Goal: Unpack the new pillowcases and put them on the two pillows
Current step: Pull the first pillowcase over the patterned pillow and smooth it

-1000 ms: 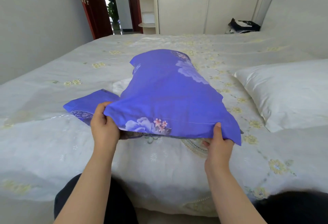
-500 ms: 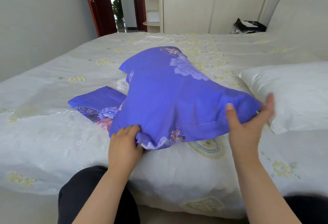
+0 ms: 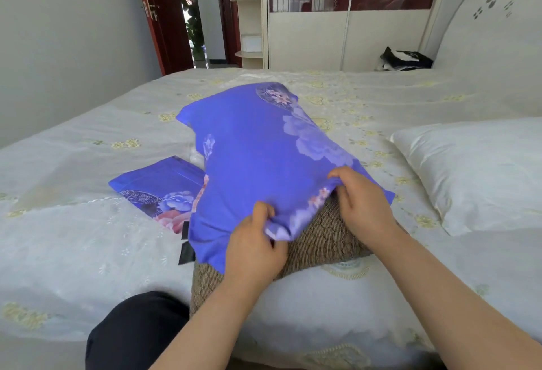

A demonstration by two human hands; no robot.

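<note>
Wide bed [image 3: 88,252] under a pale embroidered spread with faint yellow flowers, filling nearly the whole view. Beyond it a grey wall [image 3: 67,41] on the left, a dark red door [image 3: 164,17] standing open with a green plant [image 3: 193,20] past it, then a cream wardrobe [image 3: 346,38] with dark red upper panels and open corner shelves. Padded headboard [image 3: 492,26] with a leaf pattern at far right, a black-and-white bundle [image 3: 406,58] at its foot. Plain white pillow [image 3: 475,173] on the right of the bed. Mid-bed, brown patterned pillow [image 3: 322,240], near end bare, rest covered by the blue floral pillowcase [image 3: 258,158]. Second pillowcase [image 3: 164,187], folded flat, just left of it on the spread. Left hand [image 3: 255,249] with fingers curled, pinching the bunched open hem. Right hand [image 3: 363,205] gripping the same hem farther right, fingers tucked over the edge.
</note>
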